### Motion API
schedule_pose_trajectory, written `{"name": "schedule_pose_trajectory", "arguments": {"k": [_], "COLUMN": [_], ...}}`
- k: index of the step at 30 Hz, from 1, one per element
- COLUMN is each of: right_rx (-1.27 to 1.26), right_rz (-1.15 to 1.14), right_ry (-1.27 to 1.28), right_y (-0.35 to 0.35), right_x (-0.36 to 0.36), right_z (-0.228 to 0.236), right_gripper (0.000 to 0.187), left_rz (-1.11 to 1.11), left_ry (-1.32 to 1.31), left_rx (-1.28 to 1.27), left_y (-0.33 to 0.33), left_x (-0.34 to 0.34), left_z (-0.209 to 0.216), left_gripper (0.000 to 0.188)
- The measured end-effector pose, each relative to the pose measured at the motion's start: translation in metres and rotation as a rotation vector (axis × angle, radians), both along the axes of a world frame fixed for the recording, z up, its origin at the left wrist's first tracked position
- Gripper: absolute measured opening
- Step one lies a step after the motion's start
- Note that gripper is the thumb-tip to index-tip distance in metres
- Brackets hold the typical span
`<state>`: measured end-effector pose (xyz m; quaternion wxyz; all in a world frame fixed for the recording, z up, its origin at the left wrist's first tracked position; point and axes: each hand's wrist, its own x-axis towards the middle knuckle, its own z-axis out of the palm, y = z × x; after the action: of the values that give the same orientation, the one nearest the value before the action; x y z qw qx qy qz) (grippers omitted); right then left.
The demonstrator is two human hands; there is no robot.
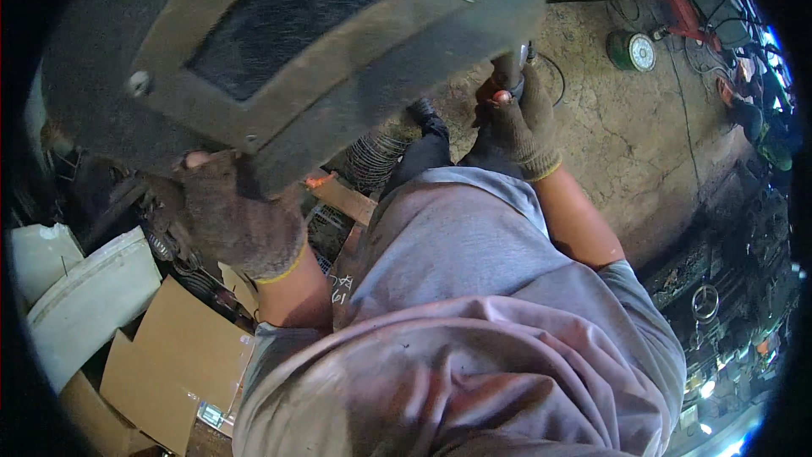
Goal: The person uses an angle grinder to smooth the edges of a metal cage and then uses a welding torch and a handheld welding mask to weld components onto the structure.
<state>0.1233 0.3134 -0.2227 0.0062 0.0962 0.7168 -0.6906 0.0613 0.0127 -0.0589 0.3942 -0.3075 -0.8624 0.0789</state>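
Observation:
A large dark grey welding shield [338, 89] with a framed dark window fills the upper left, close to the camera. My left hand [241, 216], in a brown knit glove with a bare thumb tip, grips the shield's lower edge. To the right of the shield, my right hand [518, 131] wears a similar glove with the thumb tip showing. It is closed around a grey, rounded tool handle [508, 72], which looks like a welding torch. The shield covers part of the space beyond, so the tool's working end is hard to make out.
A wire coil [372, 161] lies beside my foot [430, 118]. Cardboard [178, 360] and white curved panels [97, 275] are stacked at the lower left. On the cracked floor [609, 131] stand a green round can [631, 51] and red equipment [677, 0] with trailing cables.

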Motion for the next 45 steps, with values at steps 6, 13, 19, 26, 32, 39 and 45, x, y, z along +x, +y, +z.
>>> {"name": "schedule_pose_trajectory", "arguments": {"k": [6,13,19,26,32,39,45], "right_rx": [-0.147,-0.25,-0.406,-0.06,0.362,-0.105,0.253], "right_rz": [0.009,-0.031,-0.024,-0.079,0.033,0.013,-0.025], "right_ry": [0.037,0.171,0.208,0.266,0.289,0.161,0.355], "right_y": [-0.006,-0.014,-0.01,-0.006,0.004,-0.004,-0.015], "right_x": [-0.004,-0.009,-0.002,-0.001,0.011,0.008,0.009], "right_z": [0.013,0.014,0.006,0.01,-0.001,0.0,-0.009], "right_gripper": [0.051,0.048,0.031,0.026,0.025,0.016,0.016], "left_rz": [-0.056,0.006,-0.087,-0.048,-0.037,-0.028,-0.022], "left_ry": [-0.187,-0.28,-0.129,-0.126,-0.123,-0.136,-0.164], "left_rx": [0.101,0.43,0.218,0.168,0.166,0.16,0.151], "left_y": [0.013,0.014,0.001,0.002,0.001,0.0,-0.009], "left_x": [0.008,0.014,0.008,0.011,0.014,0.012,0.01], "left_z": [0.003,-0.016,-0.013,-0.012,-0.01,-0.01,-0.003], "left_gripper": [0.043,0.032,0.032,0.032,0.032,0.032,0.032]}}
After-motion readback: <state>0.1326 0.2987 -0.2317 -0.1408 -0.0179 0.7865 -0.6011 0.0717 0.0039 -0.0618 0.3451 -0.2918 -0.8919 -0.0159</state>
